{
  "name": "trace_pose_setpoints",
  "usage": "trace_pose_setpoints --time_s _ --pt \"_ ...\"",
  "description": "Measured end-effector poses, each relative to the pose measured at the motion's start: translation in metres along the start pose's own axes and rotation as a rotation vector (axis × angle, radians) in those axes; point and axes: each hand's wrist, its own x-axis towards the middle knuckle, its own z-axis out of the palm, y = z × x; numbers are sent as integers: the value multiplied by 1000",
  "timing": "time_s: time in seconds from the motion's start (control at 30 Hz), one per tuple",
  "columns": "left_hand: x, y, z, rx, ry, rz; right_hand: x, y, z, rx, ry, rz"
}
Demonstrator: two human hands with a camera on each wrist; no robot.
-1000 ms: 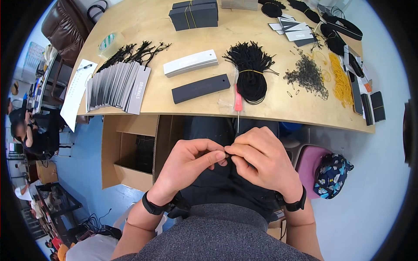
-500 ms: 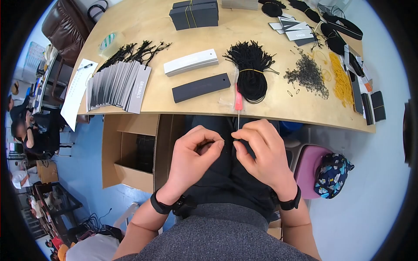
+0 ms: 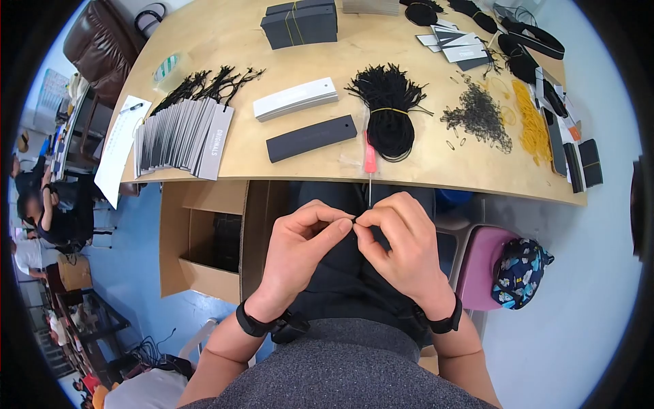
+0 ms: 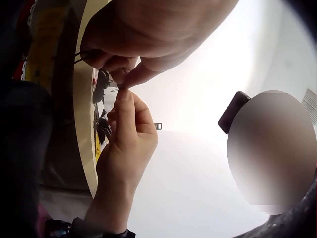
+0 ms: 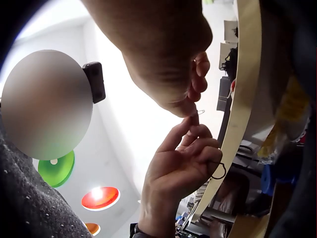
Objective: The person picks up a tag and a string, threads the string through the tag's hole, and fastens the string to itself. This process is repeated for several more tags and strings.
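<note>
Above the lap (image 3: 340,290), holding a black cord (image 5: 224,170) in the curled fingers of the left hand (image 3: 298,242) and pinching a small pin (image 5: 201,112) in the right hand (image 3: 403,249), fingertips to fingertips, probably to steady such slight things. Angling both hands inward, with thumbs nearest the body. Farther off, facing a table (image 3: 422,165) with a cord bundle (image 3: 390,133) and pin pile (image 3: 480,116), likely placed for easy reach.

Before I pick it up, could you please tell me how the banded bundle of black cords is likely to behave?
The bundle of black cords will probably feel floppy, since its thin strands bend into loops at one end. Its loose ends may splay, while the yellow band around it should keep the middle together.
</note>
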Motion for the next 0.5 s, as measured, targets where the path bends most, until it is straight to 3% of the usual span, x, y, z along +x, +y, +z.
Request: trace_pose_setpoints --time_s 0.03,0.1,0.13,0.2,0.23,0.3,0.43,0.5 --pt "0 0 0 0 -2 1 -1 -2 0 -2 1 0" --pt "-1 0 -1 20 -49 -3 -2 -5 -1 240 -41 250" --pt "-1 0 -3 20 -52 -3 -2 -6 -3 239 -39 250" --pt "-2 -1 -8 -129 -152 -130 0 -5 -8 450 -125 402" --pt "-3 0 -8 -128 -153 -129 1 -3 -10 449 -124 401" --pt "-5 4 -8 -253 -142 -306 1 -1 -12 544 -179 443" --pt "-7 6 -4 -173 -141 -259 0 0 -14 550 -185 455" --pt "-8 9 1 -37 -106 -113 -2 0 -14 583 -168 482"
